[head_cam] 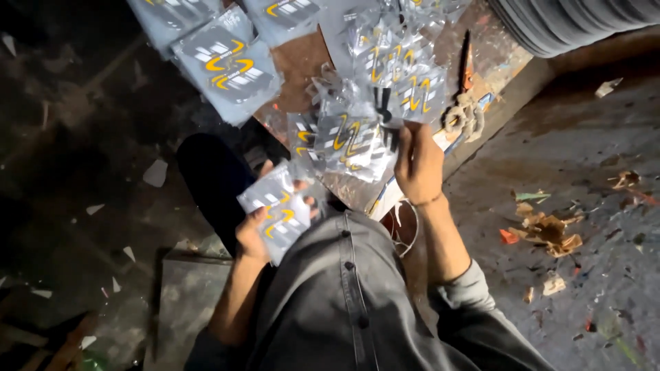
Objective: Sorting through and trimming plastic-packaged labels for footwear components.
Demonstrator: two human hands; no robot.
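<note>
Over the lap, left hand [253, 237] gripped a stack of grey packets [278, 209]; right hand [418, 165] pinched a small black part [386, 113] above loose packets [350, 141] on the bench [495, 55], scissors [465, 96] near its right edge

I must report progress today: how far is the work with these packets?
Several flat grey packets already lie stacked at the far side. The left hand holds one packet, and the right hand grips a small black part. Many clear pouches lie loose on the board beside scissors.
</note>
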